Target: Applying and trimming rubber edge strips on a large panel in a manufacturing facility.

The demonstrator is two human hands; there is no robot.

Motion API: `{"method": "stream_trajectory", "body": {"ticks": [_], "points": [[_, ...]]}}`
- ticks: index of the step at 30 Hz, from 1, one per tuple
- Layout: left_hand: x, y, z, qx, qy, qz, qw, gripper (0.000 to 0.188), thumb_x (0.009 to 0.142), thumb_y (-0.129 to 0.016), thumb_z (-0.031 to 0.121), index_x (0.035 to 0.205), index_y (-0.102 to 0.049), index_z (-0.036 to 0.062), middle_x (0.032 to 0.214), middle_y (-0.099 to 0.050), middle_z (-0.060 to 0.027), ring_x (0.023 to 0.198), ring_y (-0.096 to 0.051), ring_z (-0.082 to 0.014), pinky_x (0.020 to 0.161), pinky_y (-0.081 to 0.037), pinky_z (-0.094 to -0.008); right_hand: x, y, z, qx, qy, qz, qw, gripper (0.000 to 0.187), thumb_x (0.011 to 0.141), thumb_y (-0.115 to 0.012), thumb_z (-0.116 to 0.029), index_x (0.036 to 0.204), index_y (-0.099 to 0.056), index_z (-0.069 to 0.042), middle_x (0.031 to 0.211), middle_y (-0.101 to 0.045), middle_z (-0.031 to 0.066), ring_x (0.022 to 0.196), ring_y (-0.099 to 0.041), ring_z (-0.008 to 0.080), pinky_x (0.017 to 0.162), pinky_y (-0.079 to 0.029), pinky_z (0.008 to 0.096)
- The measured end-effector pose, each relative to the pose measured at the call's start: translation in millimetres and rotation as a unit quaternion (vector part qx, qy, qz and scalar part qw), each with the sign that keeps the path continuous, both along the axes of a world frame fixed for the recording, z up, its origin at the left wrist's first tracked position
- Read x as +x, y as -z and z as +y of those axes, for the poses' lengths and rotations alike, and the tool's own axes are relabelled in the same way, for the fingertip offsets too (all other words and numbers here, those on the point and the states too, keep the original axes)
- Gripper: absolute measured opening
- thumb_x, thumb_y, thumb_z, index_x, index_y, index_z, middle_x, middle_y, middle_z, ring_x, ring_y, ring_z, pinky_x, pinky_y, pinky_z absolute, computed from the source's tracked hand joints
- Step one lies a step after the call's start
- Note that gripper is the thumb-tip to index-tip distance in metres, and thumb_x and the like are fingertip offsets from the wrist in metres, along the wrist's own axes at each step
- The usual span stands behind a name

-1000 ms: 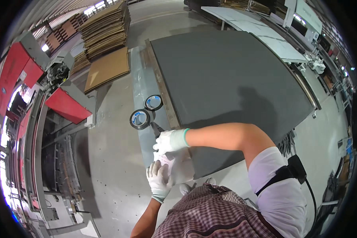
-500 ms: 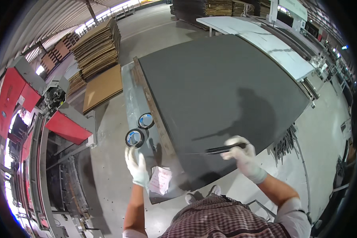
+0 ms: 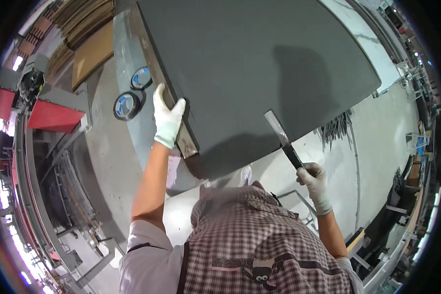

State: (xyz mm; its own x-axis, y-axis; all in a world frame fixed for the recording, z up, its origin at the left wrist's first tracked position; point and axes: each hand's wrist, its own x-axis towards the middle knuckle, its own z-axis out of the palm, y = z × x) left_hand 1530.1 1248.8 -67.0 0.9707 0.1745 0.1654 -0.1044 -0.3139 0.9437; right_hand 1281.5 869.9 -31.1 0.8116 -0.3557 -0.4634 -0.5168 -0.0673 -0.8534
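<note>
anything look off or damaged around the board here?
Nothing stands out. The grey board lies flat on its table, surface unmarked as far as shows. The left hand grips its near-left edge; the right hand holds a scraper with its blade on the near edge. Two tape rolls lie flat beside the board.

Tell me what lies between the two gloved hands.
In the head view, only the near corner of the dark grey board lies between the left hand and the right hand, which holds a scraper.
</note>
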Motion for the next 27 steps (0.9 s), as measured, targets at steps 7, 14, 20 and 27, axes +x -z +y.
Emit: {"method": "stream_trajectory", "body": {"ticks": [7,14,20,27], "points": [[33,-3,5,0.05,-0.033,-0.026,0.998,0.064,0.083,-0.07,0.007,0.141,-0.043,0.0028,0.137,-0.054,-0.0156,0.125,-0.054,-0.0254,0.107,-0.04,-0.0329,16,-22,30,0.059,-0.215,0.08,0.972,0.035,0.091,-0.056,-0.009,0.124,-0.05,0.0,0.076,-0.057,0.0001,0.064,-0.052,0.0062,0.059,-0.045,0.024],[37,-23,-4,0.372,-0.067,-0.226,0.898,0.054,0.08,-0.069,0.025,0.128,-0.056,0.0059,0.136,-0.051,-0.0235,0.127,-0.046,-0.0437,0.11,-0.036,-0.0513,0,-59,86,0.066,-0.359,0.067,0.929,0.047,0.102,-0.05,-0.021,0.142,-0.039,0.001,0.094,-0.065,0.0093,0.081,-0.062,0.0151,0.075,-0.051,0.0316],[-24,-39,-75,0.224,0.384,-0.265,0.856,0.046,0.089,-0.058,0.023,0.132,-0.056,0.0084,0.145,-0.047,-0.0204,0.136,-0.041,-0.0382,0.116,-0.033,-0.0444,-9,-64,153,-0.182,-0.432,-0.063,0.881,0.042,0.104,-0.046,-0.031,0.137,-0.043,-0.004,0.096,-0.068,0.0196,0.079,-0.069,0.0324,0.07,-0.053,0.0392],[-31,-4,-90,0.248,0.414,-0.302,0.822,0.043,0.086,-0.062,0.03,0.121,-0.063,0.0054,0.136,-0.057,-0.0143,0.13,-0.049,-0.0318,0.109,-0.039,-0.0452,-14,-51,200,-0.369,-0.408,0.02,0.835,0.042,0.096,-0.055,-0.019,0.134,-0.043,-0.004,0.101,-0.066,0.0254,0.082,-0.065,0.0448,0.071,-0.052,0.0514]]}}
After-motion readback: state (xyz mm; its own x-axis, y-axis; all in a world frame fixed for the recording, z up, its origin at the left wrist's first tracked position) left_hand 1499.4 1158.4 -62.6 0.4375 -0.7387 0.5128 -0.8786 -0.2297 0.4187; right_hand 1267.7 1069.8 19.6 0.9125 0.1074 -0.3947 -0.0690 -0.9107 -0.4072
